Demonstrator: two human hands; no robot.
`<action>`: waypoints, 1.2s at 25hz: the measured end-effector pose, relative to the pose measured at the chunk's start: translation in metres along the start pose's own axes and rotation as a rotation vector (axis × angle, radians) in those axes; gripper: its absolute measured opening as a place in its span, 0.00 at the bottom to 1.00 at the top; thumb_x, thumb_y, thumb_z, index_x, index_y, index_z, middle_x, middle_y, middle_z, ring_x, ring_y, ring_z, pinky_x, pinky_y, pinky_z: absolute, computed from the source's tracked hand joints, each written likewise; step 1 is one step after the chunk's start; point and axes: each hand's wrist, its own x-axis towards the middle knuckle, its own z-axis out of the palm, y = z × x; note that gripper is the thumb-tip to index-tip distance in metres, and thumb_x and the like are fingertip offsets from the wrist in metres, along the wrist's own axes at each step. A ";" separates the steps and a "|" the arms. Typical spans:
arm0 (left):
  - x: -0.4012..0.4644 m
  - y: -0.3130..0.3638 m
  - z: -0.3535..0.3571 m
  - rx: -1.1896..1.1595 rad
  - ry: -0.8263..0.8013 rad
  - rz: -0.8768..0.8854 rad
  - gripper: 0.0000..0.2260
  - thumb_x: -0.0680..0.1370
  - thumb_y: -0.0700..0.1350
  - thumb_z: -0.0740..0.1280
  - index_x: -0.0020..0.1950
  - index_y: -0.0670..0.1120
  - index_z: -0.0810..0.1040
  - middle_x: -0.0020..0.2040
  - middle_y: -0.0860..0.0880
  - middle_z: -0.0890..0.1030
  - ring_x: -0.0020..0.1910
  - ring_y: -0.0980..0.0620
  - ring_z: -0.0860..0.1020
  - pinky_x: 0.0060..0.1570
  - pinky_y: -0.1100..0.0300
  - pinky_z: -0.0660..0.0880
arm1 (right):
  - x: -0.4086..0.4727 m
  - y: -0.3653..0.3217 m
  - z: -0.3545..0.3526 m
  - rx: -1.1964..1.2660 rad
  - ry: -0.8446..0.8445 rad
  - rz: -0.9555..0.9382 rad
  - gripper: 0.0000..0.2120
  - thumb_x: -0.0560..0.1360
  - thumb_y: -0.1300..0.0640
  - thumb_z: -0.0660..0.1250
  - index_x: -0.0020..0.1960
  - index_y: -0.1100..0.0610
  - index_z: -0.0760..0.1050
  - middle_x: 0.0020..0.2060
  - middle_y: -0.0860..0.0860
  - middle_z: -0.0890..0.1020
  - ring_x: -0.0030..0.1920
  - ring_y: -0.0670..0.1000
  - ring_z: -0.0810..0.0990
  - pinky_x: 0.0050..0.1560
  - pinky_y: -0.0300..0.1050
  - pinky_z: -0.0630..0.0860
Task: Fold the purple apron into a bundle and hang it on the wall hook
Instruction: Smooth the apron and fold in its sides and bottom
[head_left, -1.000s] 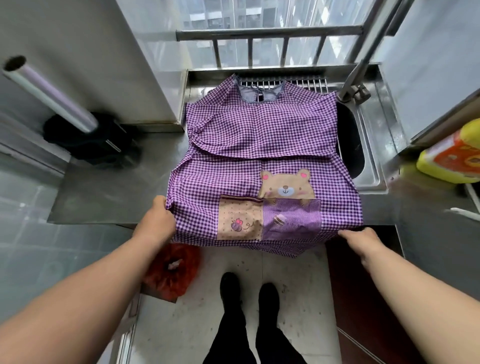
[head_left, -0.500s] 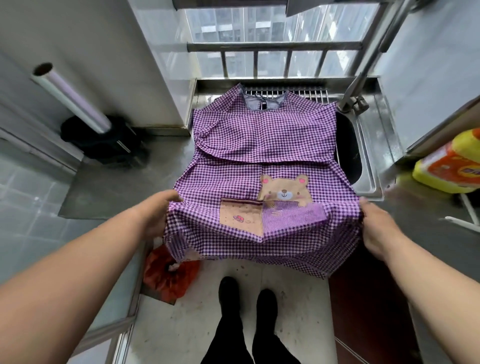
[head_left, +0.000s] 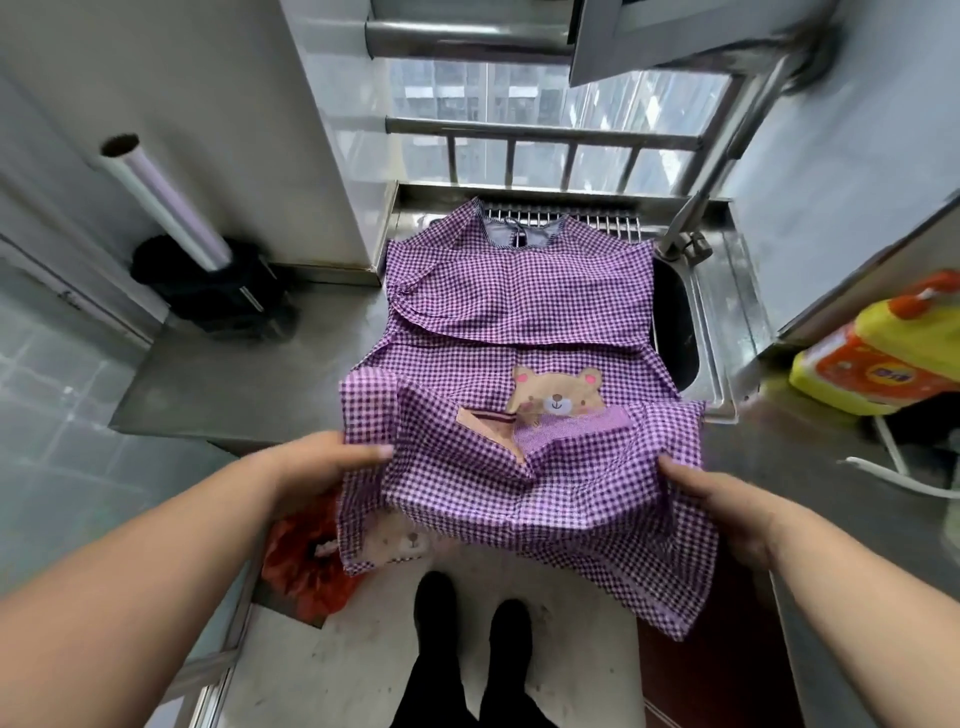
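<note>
Purple gingham is what we've got in both hands right now. Our left hand (head_left: 317, 462) pinches the near-left edge of the purple apron (head_left: 519, 332), thumb on top, and our right hand (head_left: 722, 499) grips the near-right edge, fingers curled into the cloth. The hem is lifted and doubled back toward the neck, so the pale underside faces us and a second bear patch peeks out at the lower left. Long axis runs straight away from us: hem near, neckline far, against the window rail. The far half lies flat on the steel counter (head_left: 208, 384), partly draped over the sink (head_left: 675, 332), with the bear patch (head_left: 558, 392) face up just past the fold.

Below the fold, between our black shoes (head_left: 472, 623) and the counter, sits a red bag (head_left: 306, 566) on the floor; can't tell what's in it. Sink is mostly covered, so no idea there either. Off right, a yellow and orange detergent jug (head_left: 878, 358). Far left, a foil roll (head_left: 161, 202) over a black bag (head_left: 218, 291).

A second ago the hem hung flat off the counter edge; now it's raised and folding over the pockets.
</note>
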 end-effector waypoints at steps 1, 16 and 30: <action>0.002 -0.008 0.003 0.037 0.024 0.000 0.26 0.73 0.49 0.79 0.70 0.44 0.80 0.65 0.44 0.84 0.62 0.43 0.83 0.70 0.42 0.74 | -0.005 0.010 0.003 -0.122 -0.029 0.030 0.33 0.66 0.46 0.80 0.65 0.63 0.81 0.53 0.60 0.89 0.51 0.60 0.89 0.60 0.56 0.80; -0.032 -0.025 0.018 -0.263 0.274 -0.017 0.17 0.86 0.49 0.64 0.65 0.37 0.81 0.58 0.37 0.86 0.62 0.35 0.83 0.69 0.40 0.75 | -0.042 0.002 0.011 0.187 -0.011 0.036 0.15 0.82 0.54 0.65 0.58 0.63 0.84 0.52 0.61 0.88 0.45 0.59 0.88 0.43 0.56 0.87; -0.087 -0.012 0.041 -0.338 0.299 0.320 0.22 0.81 0.31 0.61 0.70 0.49 0.79 0.64 0.34 0.80 0.54 0.36 0.84 0.50 0.42 0.82 | -0.102 0.039 0.072 -0.017 0.594 -0.507 0.27 0.80 0.59 0.72 0.76 0.52 0.66 0.61 0.55 0.79 0.58 0.58 0.83 0.64 0.61 0.80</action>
